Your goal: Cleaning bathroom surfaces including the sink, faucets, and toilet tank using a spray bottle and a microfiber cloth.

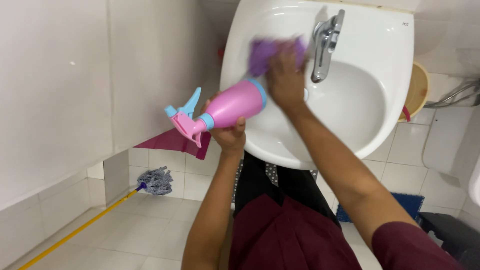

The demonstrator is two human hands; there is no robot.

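Note:
My left hand point(227, 131) grips a pink spray bottle point(231, 106) with a blue collar and blue trigger, held sideways with its nozzle pointing left, over the front left rim of a white wash basin point(372, 65). My right hand point(285, 77) presses a purple cloth point(264, 52) against the back left part of the basin, just left of the chrome tap point(325, 44). The hand and cloth are blurred by motion.
A mop with a grey head point(156, 180) and yellow handle lies on the tiled floor at lower left. A magenta dustpan-like piece point(172, 142) leans below the basin. A tan bucket point(417, 92) stands right of the basin, a blue mat point(410, 202) and a dark stool point(450, 232) at lower right.

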